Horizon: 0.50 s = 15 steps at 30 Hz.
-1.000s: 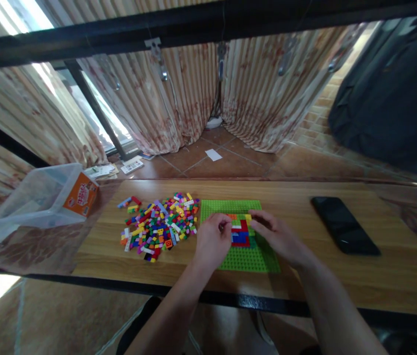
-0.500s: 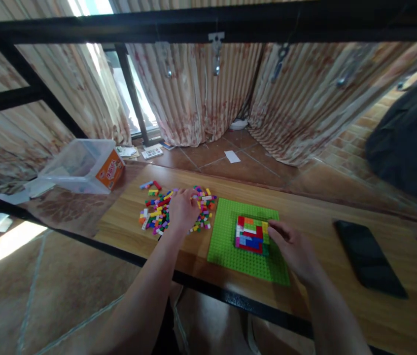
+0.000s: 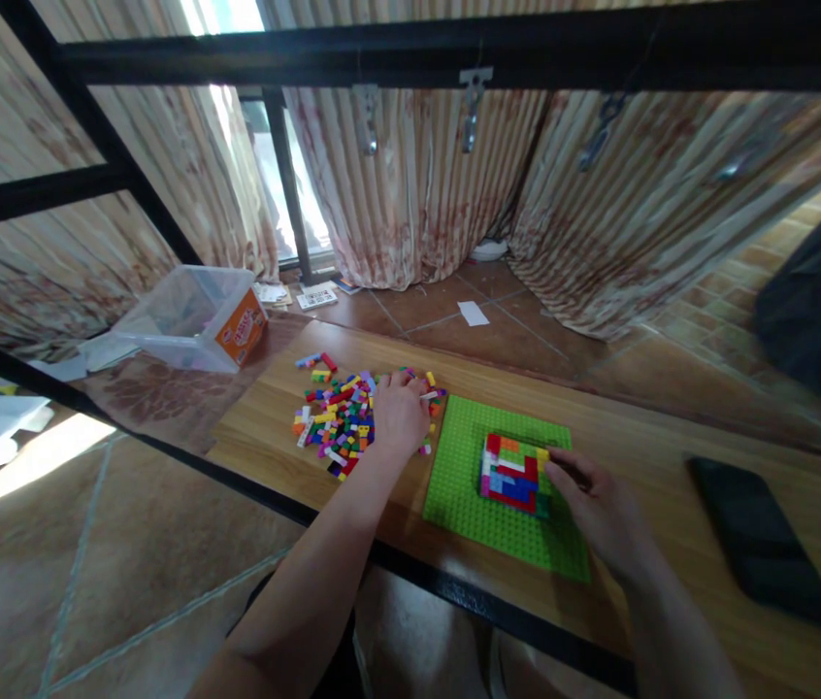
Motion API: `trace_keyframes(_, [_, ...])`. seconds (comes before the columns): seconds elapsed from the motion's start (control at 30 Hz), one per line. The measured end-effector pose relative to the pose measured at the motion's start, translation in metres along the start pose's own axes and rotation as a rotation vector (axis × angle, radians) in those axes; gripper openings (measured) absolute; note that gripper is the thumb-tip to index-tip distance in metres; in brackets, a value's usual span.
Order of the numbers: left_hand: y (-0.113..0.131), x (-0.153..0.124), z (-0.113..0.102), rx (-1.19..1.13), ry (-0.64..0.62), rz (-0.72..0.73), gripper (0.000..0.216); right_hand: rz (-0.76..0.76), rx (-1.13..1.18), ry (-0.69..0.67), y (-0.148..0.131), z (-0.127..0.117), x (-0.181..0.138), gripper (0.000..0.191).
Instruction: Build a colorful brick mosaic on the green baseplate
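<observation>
Left hand has gone from the green board to the loose blocks at its ten o'clock; right hand curls at three o'clock of the joined blocks mid-board; can't tell if any fingers pinch; one patch built, lots left loose.

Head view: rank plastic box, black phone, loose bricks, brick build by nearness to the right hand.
1. Brick build: on the green baseplate, beside the right hand.
2. Black phone: right of the hand.
3. Loose bricks: left of the baseplate.
4. Plastic box: far left, beyond the table.
</observation>
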<state>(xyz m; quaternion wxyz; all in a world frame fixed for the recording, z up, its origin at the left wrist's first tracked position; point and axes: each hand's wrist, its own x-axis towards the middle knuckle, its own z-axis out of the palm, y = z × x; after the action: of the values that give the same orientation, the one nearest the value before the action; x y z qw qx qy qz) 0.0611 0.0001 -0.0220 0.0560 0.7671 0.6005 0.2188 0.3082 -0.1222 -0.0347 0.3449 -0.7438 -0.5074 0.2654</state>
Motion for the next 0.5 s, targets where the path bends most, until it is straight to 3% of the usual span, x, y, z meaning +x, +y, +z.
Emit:
trace_keyframes(0.23, [0.004,-0.002,-0.01,-0.147,0.012,-0.011,0.014,0.004,-0.04,0.006,0.0,0.001,0.001,0.044])
trace_keyframes(0.5, [0.024,-0.007,-0.009,-1.027,-0.24,-0.193,0.01,-0.014,0.028,0.101,-0.01,0.004,-0.001,0.037])
